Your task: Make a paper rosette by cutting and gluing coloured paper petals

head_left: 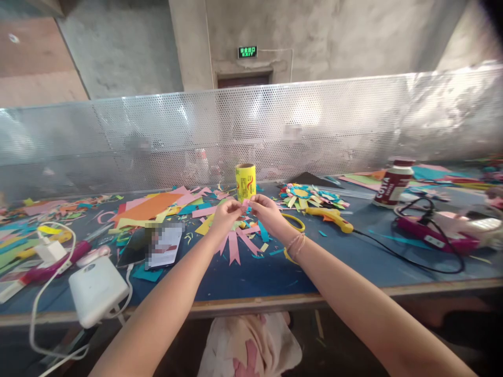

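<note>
My left hand [228, 213] and my right hand [265, 209] meet in the middle of the view, fingertips pinched together on a small piece of pink paper [245, 203]. Below them on the blue table lie pink paper strips with notched ends [234, 248], fanned out from a paper piece that my hands partly hide. Just behind my fingers a yellow tape roll [245, 180] stands upright. Yellow-handled scissors [294, 222] lie beside my right wrist, partly covered by it. Farther right rests a yellow glue gun [330, 217] with a black cord.
Finished-looking paper flowers [301, 193] sit behind the glue gun. A Costa bottle [393, 182] and a purple power strip [436, 235] stand right. To the left are coloured paper sheets [151, 208], a phone [164, 246] and a white power bank [98, 290] with cables. A perforated metal panel [165, 141] borders the back.
</note>
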The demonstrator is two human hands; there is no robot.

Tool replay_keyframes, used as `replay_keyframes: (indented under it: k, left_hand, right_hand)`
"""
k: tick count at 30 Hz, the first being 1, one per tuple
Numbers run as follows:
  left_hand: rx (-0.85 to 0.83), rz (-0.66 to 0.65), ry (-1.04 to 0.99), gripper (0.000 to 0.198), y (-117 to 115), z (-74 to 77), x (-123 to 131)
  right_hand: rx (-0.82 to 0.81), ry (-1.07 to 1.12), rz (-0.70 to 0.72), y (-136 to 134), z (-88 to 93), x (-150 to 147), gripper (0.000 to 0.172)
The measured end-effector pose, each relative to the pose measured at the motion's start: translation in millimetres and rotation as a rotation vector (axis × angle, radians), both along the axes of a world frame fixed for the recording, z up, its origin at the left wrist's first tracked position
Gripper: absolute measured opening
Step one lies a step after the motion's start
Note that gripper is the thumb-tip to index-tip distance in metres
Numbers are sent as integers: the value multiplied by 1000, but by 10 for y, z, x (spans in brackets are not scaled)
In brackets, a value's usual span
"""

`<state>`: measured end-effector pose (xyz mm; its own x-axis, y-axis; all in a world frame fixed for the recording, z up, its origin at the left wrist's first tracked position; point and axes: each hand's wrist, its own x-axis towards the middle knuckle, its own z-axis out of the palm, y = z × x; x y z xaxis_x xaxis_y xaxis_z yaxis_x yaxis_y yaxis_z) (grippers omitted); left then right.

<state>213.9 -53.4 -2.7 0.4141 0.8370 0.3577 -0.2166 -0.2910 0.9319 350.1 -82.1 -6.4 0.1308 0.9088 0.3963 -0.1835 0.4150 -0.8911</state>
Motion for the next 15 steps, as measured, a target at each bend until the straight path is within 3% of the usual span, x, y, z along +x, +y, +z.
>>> replay_keyframes:
  k: [12,15]
  left_hand:
    - [4,14,34,27,1,2,-5]
    - [10,53,39,25,52,-23,-16]
  right_hand:
    - [-47,-90,-39,31,-13,19,25]
    - [-133,-272,-173,13,78,218,30]
